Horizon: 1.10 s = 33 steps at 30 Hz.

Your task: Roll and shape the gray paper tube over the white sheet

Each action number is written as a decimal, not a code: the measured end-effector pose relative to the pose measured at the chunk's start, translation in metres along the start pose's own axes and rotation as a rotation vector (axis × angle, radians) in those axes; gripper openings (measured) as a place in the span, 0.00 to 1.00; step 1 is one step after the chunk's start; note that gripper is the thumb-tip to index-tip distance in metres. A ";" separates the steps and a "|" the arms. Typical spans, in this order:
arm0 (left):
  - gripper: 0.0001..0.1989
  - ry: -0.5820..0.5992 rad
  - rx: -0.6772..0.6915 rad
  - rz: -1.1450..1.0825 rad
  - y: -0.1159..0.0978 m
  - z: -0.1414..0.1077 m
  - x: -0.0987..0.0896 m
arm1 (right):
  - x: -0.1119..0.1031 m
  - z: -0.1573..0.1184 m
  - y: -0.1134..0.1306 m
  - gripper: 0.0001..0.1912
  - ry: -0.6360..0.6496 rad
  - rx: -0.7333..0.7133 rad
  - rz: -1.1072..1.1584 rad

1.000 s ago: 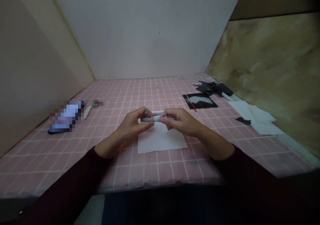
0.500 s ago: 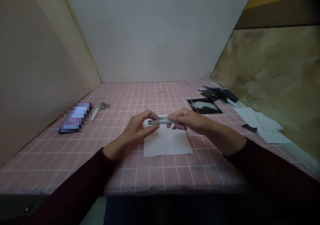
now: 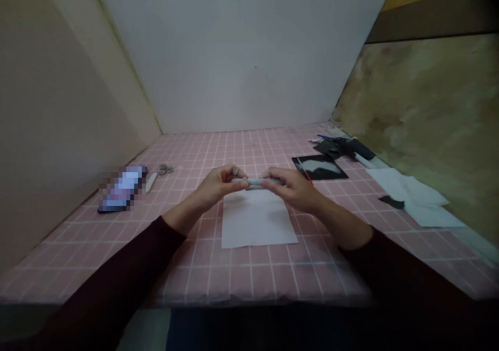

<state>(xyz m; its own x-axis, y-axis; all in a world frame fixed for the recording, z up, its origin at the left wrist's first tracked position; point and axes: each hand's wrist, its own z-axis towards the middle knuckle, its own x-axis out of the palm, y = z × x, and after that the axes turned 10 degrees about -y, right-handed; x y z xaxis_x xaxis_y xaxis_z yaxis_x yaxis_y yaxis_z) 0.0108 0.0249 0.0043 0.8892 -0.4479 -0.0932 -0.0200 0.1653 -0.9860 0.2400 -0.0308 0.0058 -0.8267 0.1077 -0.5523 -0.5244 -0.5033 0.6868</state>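
Observation:
A thin, pale grey-white roll, which looks like paper, lies crosswise between my two hands. Its left part is pinched between the thumb and fingers of my left hand. On the other side, my right hand closes its thumb and fingers over the right part, hiding that end. Just below my fingers a white sheet of paper rests flat on the pink checked tablecloth. Whether the roll is joined to the sheet's far edge I cannot tell.
A phone with a blurred screen, a white strip and scissors handles lie to the left. On the right are a dark picture sheet with a red stick, dark scraps and white papers.
The roll has turned in my fingers, and its dark left end no longer shows. My right hand has closed further over it. The view has shifted slightly.

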 end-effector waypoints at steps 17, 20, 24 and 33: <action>0.14 0.045 -0.187 -0.178 0.014 -0.007 0.001 | -0.002 -0.002 0.003 0.13 0.052 -0.044 -0.105; 0.14 0.064 -0.202 -0.175 0.013 -0.009 0.001 | 0.000 -0.004 0.005 0.12 0.065 -0.019 -0.076; 0.14 0.074 -0.169 -0.142 0.012 -0.007 0.001 | 0.000 -0.004 0.006 0.10 0.098 -0.021 -0.049; 0.12 0.060 -0.002 0.070 0.012 -0.010 0.005 | 0.001 -0.001 0.003 0.14 0.091 0.078 0.062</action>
<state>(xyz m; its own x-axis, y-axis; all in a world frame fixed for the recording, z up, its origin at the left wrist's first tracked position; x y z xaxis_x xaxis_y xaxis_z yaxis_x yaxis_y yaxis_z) 0.0102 0.0157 -0.0094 0.8564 -0.4876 -0.1698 -0.0822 0.1960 -0.9772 0.2381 -0.0330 0.0064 -0.8381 -0.0014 -0.5455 -0.4899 -0.4380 0.7538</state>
